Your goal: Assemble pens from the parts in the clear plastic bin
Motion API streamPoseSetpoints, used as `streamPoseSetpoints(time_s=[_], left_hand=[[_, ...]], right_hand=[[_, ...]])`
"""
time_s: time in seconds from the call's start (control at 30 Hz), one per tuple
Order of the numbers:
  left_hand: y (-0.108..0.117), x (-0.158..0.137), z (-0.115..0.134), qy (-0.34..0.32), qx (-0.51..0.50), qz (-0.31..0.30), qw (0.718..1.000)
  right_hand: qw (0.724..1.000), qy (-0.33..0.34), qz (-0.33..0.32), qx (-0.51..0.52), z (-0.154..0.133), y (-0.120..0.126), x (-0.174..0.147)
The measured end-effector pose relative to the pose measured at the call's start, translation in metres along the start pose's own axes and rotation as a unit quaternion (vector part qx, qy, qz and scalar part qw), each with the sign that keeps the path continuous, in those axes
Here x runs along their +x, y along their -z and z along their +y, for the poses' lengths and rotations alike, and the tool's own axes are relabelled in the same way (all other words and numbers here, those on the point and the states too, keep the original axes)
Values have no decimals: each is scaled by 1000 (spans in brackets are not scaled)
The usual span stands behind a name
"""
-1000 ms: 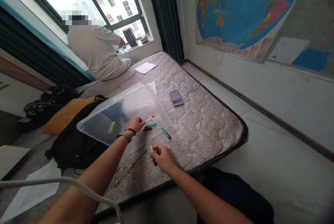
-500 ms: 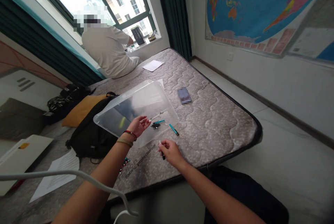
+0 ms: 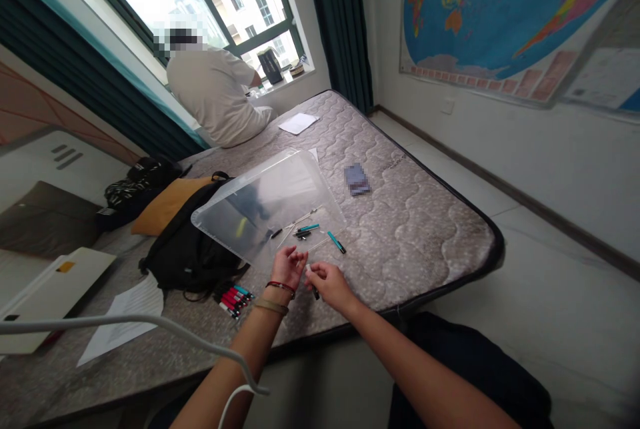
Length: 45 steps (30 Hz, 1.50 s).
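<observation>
Pen part (image 3: pixel 315 294) pinched in the right grip (image 3: pixel 329 284), whitish end up, dark end poking out below. Left grip (image 3: pixel 287 269) just beside it, fingers loosely curled and apart. Clear bin (image 3: pixel 300 182) beyond both, with loose black and teal bits (image 3: pixel 303 234) within its outline. Teal pen (image 3: pixel 337 242) past the right grip, pen pile (image 3: pixel 236 298) left of the left one. Mattress (image 3: pixel 425 236) under everything.

Slim pen piece (image 3: pixel 315 294) — white-topped, black below — held tilted
</observation>
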<state>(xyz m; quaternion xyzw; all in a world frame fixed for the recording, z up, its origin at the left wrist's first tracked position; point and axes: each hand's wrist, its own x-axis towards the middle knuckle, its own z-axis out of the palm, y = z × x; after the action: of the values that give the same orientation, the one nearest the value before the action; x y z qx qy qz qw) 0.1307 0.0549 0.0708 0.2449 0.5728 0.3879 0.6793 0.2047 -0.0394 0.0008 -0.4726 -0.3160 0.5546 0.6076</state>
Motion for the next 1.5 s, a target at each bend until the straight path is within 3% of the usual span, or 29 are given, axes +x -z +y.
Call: streamPoseSetpoints(time_s=[0.13, 0.3, 0.73, 0.97, 1.1, 1.17, 1.23, 1.27, 1.37, 1.5], left_hand=[[3, 1, -1, -36, 7, -3, 999], [-5, -6, -7, -133, 39, -35, 990], [-14, -24, -20, -226, 83, -69, 968], [-8, -25, -18, -211, 115, -122, 963], [2, -21, -5, -183, 179, -153, 954], [5, -13, 5, -203, 212, -153, 943], [4, -2, 16, -255, 284, -143, 913], [2, 4, 20, -285, 341, -139, 885], [-12, 22, 27, -346, 524, -158, 762], [-36, 37, 23, -383, 682, -181, 596]], right_hand=[[1000, -14, -12, 8, -5, -3, -3], [999, -12, -42, 10, -10, -3, -4], [998, -19, -26, 48, -14, -3, -2], [998, 20, -26, 49, -11, -3, -1], [999, 26, -9, 29, -7, 0, 1], [1000, 25, 7, -1, -3, 1, 2], [999, 31, 22, -38, 1, 1, 2], [997, 36, 25, -57, 2, 1, 1], [994, 43, 17, -101, 5, 1, -1], [990, 38, -6, -133, 3, 2, -2]])
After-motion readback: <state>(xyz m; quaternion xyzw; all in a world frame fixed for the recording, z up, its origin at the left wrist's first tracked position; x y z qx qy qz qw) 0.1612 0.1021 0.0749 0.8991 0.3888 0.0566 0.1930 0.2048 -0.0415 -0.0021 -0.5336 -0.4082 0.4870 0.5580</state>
